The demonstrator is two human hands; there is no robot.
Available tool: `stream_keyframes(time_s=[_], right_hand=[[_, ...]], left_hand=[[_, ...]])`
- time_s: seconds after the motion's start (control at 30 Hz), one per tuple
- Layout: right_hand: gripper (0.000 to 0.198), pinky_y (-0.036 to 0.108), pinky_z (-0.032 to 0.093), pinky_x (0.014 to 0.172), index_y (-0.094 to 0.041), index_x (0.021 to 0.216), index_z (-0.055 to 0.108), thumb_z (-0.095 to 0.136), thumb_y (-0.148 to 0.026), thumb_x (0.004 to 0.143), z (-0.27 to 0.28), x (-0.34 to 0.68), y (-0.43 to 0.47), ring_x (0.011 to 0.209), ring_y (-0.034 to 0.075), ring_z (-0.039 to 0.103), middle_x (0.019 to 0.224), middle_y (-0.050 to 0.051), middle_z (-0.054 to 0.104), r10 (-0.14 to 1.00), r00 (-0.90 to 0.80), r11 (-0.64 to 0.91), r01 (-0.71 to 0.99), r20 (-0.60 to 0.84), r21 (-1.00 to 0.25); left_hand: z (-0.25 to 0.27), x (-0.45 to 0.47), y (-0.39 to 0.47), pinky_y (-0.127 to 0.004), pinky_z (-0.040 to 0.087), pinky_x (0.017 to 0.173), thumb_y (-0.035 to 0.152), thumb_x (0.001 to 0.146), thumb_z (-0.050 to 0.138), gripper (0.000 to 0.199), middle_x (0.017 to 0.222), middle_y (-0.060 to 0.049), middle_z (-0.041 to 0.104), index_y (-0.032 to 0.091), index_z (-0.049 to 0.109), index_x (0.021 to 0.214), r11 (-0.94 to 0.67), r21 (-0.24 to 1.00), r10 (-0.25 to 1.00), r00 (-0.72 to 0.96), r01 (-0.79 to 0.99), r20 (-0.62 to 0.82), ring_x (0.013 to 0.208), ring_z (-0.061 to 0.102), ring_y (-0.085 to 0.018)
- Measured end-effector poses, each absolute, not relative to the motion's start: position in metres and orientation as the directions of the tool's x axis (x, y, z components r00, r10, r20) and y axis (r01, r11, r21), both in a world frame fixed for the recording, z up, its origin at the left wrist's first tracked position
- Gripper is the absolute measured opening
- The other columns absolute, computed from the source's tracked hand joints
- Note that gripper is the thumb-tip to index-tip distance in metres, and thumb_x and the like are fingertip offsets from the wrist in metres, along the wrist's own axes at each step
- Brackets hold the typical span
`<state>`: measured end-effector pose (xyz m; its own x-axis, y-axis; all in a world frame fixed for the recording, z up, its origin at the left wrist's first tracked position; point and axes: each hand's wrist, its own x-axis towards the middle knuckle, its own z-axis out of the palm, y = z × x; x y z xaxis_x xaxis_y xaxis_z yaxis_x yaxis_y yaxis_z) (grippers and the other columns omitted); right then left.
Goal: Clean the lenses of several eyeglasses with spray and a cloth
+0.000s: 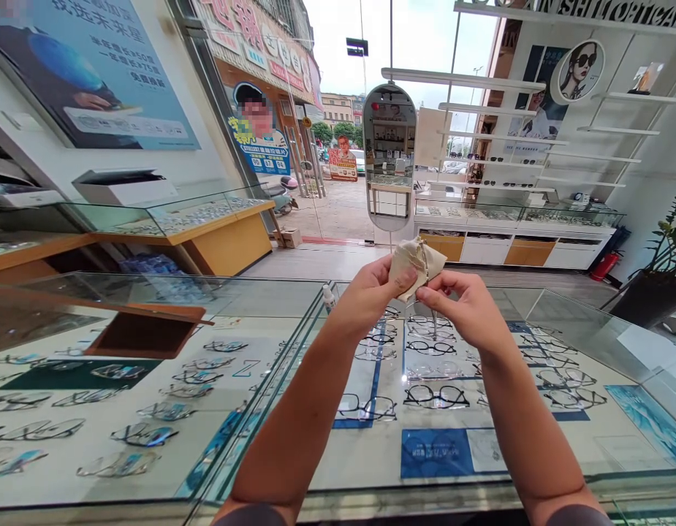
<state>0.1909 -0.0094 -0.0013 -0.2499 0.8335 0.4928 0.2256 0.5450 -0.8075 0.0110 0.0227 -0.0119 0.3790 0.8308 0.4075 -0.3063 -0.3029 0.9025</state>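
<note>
A pale beige cleaning cloth (417, 264) is bunched up over the glass counter, folded around a pair of glasses that it mostly hides. My left hand (377, 283) pinches the cloth from the left, thumb pressed on its front. From the other side my right hand (462, 303) is closed at the cloth's lower right edge, where it grips the glasses. A thin temple (435, 323) of them seems to hang below these fingers. Under both hands, rows of eyeglasses (436, 397) lie inside the display case.
The glass counter (327, 351) spans the front, with a small white bottle (329, 298) on it. A brown tray (145, 332) stands to the left. Further off are an oval mirror (391, 157), wall shelves (491, 79), a potted plant (652, 285) and a fire extinguisher (605, 265).
</note>
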Motion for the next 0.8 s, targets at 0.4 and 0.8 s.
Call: stream_keyframes(time_s=[0.4, 0.8], right_hand=[[0.038, 0.032, 0.04, 0.07, -0.022, 0.078, 0.071, 0.063, -0.054, 0.097, 0.003, 0.2, -0.006, 0.07, 0.014, 0.05, 0.073, -0.001, 0.062, 0.782, -0.35, 0.595, 0.174, 0.516, -0.785], [0.027, 0.038, 0.046, 0.088, -0.025, 0.1, 0.067, 0.079, -0.043, 0.084, -0.001, 0.192, -0.012, 0.094, 0.021, 0.059, 0.101, 0.003, 0.068, 0.786, -0.299, 0.617, 0.349, 0.54, -0.705]], left_hand=[[-0.005, 0.009, 0.011, -0.029, 0.053, 0.069, 0.053, 0.068, 0.094, 0.046, 0.082, -0.005, 0.076, 0.016, 0.08, 0.09, -0.363, 0.901, 0.878, 0.237, -0.238, 0.416, 0.073, 0.064, -0.015], [-0.008, 0.024, 0.006, -0.031, 0.054, 0.078, 0.049, 0.061, 0.098, 0.043, 0.087, -0.003, 0.074, 0.019, 0.081, 0.086, -0.392, 0.893, 0.902, 0.1, -0.222, 0.42, 0.08, 0.065, -0.017]])
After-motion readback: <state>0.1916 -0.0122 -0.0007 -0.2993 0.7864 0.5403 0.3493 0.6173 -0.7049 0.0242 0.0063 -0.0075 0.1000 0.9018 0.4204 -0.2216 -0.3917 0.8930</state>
